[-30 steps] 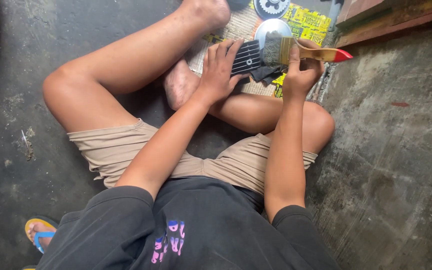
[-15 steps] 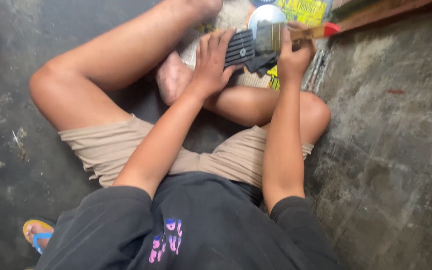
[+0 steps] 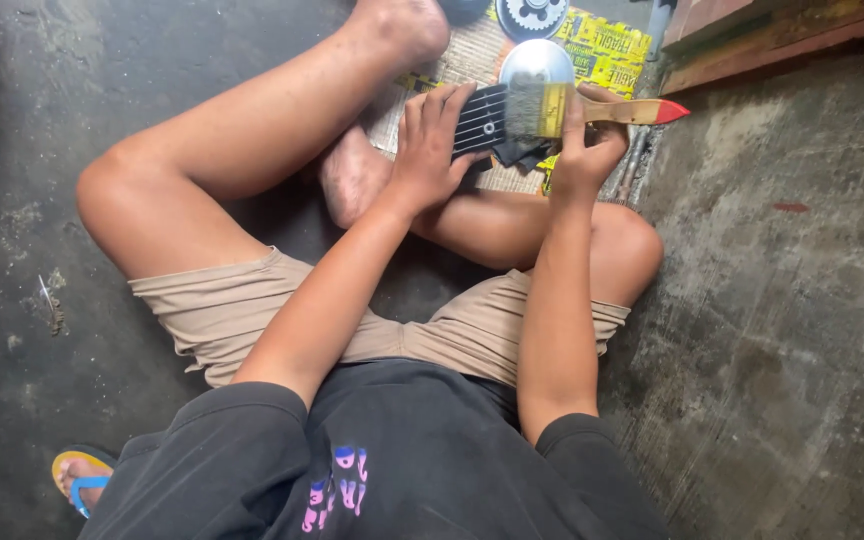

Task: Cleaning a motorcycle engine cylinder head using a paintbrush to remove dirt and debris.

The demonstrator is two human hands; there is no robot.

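Paintbrush (image 3: 572, 108) now lower across black finned part (image 3: 482, 122), hands (image 3: 430, 150) unchanged.

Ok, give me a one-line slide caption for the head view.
Seated on concrete floor, left hand steadies a black ribbed part while right hand brushes it with a wooden-handled, red-tipped paintbrush.

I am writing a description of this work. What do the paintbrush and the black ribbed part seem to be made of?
The paintbrush in the right hand: pale wooden handle with a red-painted tip, a yellowish band that looks like metal, and grey bristles. The black ribbed part under the left hand: matte black with parallel fins; plastic or painted metal, I cannot tell which.
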